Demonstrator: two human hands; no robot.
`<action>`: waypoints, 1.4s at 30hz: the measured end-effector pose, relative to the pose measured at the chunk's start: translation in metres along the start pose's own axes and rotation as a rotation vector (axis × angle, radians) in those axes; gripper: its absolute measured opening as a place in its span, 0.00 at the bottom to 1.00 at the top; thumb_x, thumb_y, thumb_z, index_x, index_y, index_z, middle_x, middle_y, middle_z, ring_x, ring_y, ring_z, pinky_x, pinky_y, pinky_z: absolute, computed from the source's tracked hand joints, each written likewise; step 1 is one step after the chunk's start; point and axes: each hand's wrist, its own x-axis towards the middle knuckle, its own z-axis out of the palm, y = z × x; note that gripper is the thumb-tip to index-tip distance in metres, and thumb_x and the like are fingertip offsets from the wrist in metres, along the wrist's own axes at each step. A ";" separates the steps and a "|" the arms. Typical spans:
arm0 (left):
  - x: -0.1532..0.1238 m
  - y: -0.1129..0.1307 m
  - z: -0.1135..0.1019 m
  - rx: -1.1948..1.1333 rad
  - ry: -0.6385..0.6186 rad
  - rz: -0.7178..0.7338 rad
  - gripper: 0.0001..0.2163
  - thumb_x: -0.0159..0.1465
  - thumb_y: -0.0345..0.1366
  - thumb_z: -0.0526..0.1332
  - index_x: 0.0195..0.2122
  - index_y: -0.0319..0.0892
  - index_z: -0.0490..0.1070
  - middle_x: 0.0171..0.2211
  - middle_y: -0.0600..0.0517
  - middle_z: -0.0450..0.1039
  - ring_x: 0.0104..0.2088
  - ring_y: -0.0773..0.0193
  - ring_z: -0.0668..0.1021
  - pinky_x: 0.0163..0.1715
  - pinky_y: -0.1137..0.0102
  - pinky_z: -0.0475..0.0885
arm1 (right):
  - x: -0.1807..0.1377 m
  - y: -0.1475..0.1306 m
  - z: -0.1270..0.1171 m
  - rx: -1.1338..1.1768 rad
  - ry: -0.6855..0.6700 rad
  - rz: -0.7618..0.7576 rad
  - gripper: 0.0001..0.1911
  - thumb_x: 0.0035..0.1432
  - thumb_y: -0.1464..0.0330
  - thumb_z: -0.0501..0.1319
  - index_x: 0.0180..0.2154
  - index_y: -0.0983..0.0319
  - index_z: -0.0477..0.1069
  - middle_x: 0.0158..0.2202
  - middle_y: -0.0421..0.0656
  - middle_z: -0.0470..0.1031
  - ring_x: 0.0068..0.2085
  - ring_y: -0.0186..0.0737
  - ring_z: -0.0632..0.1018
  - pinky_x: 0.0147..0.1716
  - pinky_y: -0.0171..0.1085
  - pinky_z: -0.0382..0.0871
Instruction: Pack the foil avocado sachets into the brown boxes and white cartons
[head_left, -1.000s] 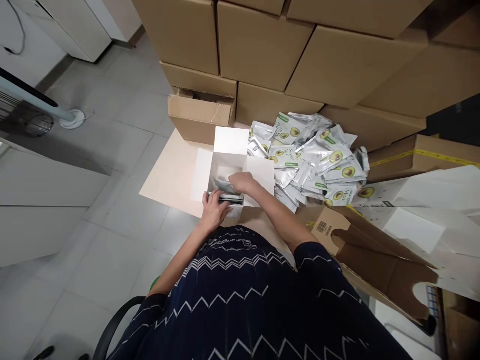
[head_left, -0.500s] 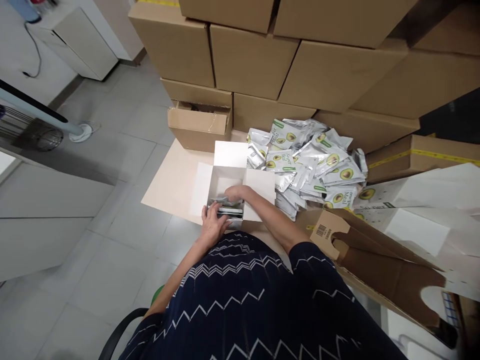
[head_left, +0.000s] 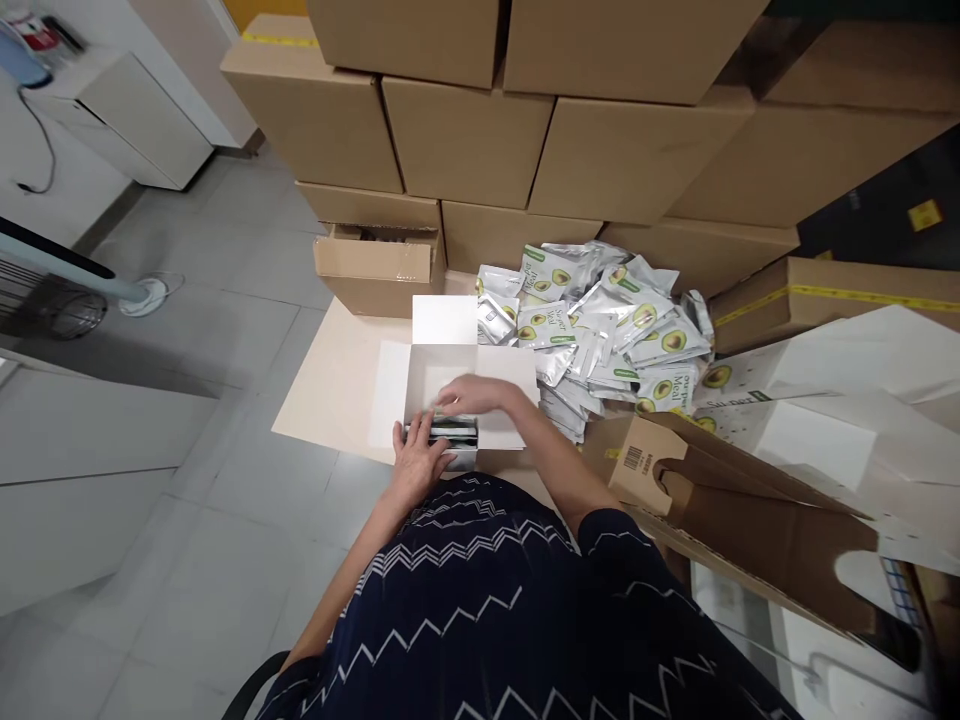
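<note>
Since a second ago, the packet by the right hand (head_left: 472,394) has dropped closer to the packet row (head_left: 459,433) in the white box (head_left: 442,365). That hand is curled; whether it pinches anything, I cannot tell. The left hand (head_left: 417,462) spreads its fingers over the row's left end. Pouches (head_left: 600,320) lie heaped beside the box on the desk (head_left: 330,380).

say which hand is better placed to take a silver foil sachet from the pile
Probably the right hand: it is nearer the pile of silver-and-white foil sachets, its forearm on that side. The left hand rests at the near left corner of the open white cardboard box, farther away.
</note>
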 end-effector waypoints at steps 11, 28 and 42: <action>0.000 0.003 -0.002 0.050 -0.011 -0.004 0.07 0.65 0.41 0.62 0.39 0.46 0.77 0.66 0.38 0.60 0.66 0.39 0.63 0.60 0.32 0.52 | 0.039 0.133 -0.116 -0.150 0.782 0.545 0.19 0.62 0.66 0.61 0.53 0.65 0.70 0.47 0.50 0.78 0.44 0.40 0.78 0.43 0.34 0.70; -0.002 0.004 -0.007 0.060 -0.033 -0.020 0.09 0.67 0.43 0.60 0.39 0.47 0.77 0.67 0.39 0.60 0.66 0.42 0.64 0.62 0.34 0.53 | 0.052 0.184 -0.106 0.068 0.856 0.639 0.16 0.54 0.70 0.64 0.46 0.65 0.72 0.45 0.53 0.77 0.48 0.48 0.77 0.46 0.39 0.70; -0.001 0.003 -0.006 0.059 -0.039 0.035 0.11 0.69 0.45 0.56 0.42 0.48 0.77 0.66 0.46 0.62 0.66 0.41 0.63 0.62 0.32 0.49 | -0.039 0.045 -0.076 0.920 1.321 -0.369 0.17 0.53 0.53 0.66 0.36 0.59 0.74 0.34 0.40 0.77 0.35 0.35 0.79 0.35 0.34 0.75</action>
